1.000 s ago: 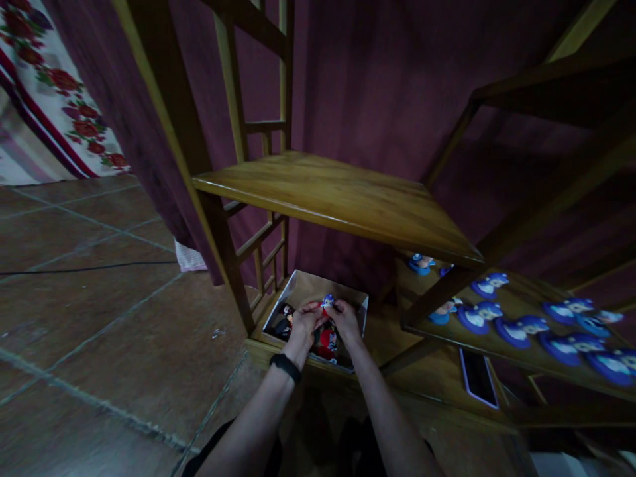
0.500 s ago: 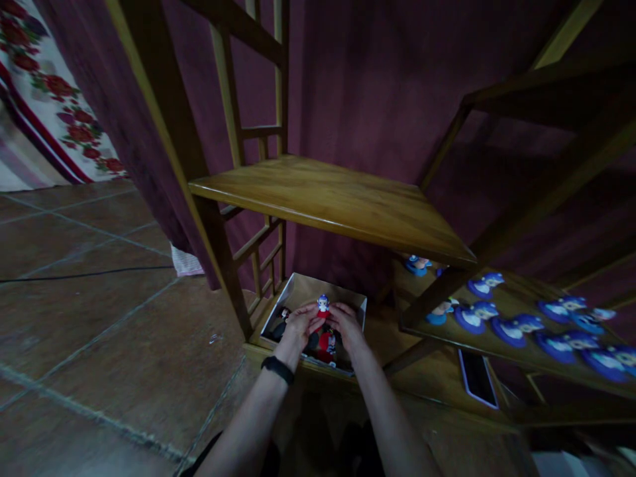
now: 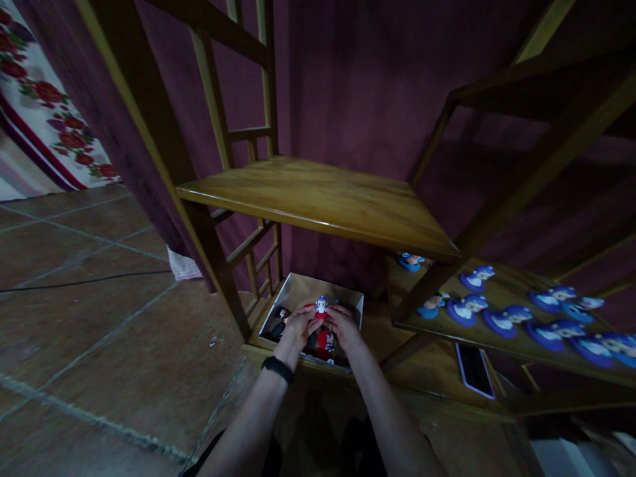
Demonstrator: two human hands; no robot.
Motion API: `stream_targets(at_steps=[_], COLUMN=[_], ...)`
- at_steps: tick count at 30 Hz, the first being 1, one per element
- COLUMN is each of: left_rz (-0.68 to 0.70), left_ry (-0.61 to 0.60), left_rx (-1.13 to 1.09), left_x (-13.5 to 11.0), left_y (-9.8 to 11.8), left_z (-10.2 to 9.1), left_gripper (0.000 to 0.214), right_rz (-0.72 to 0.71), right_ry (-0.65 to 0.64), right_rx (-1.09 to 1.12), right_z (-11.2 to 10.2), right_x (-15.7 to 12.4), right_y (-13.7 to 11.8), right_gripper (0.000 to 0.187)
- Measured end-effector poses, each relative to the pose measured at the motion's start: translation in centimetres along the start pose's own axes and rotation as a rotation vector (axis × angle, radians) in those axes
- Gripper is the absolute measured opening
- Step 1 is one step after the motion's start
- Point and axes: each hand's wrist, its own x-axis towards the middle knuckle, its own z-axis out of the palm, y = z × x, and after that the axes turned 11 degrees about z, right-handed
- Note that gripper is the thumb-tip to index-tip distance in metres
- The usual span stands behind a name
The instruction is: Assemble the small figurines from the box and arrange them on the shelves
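Between my two hands a small figurine (image 3: 321, 306) is held upright, with blue hair, a white body and a red base. My left hand (image 3: 301, 326) closes on its left side, and a dark band circles that wrist. From the right, the fingers of my right hand (image 3: 342, 322) grip the same base. Both hands are over an open white cardboard box (image 3: 318, 286). Inside the box lie several other figurines, among them a red and black one (image 3: 325, 343) below my hands and a dark-haired one (image 3: 282, 314) at the left.
The box stands on the bottom board of a wooden shelf unit (image 3: 318, 195), whose middle board overhangs it. Several blue and white figurines (image 3: 507, 319) stand on a shelf at the right. Below them lies a phone (image 3: 474, 371). Tiled floor (image 3: 114, 344) spreads out at the left.
The view has shifted slightly, so the shelf and the right-hand figurines sit a little further left. Both hands still hold the figurine over the box.
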Motion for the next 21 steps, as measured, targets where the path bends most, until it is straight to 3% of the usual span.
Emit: stream_targets(at_steps=[5,13,21], left_rz=[0.025,0.082,0.039], left_ry=[-0.014,-0.065,-0.057], left_rx=[0.027,0.061,0.062], left_x=[-0.3,-2.0,-6.0], left_y=[0.1,-0.8,-1.5], left_z=[-0.2,-1.7,-2.0], left_gripper=[0.007,0.008,0.011], right_rz=[0.022,0.038,0.052], right_ry=[-0.014,-0.090,-0.281], right_rx=[0.027,0.016,0.018], right_z=[-0.2,-1.8,-4.1], right_x=[-0.2,-0.8,-6.7], right_y=[-0.1,2.0,2.8], right_gripper=[0.025,0.030,0.042])
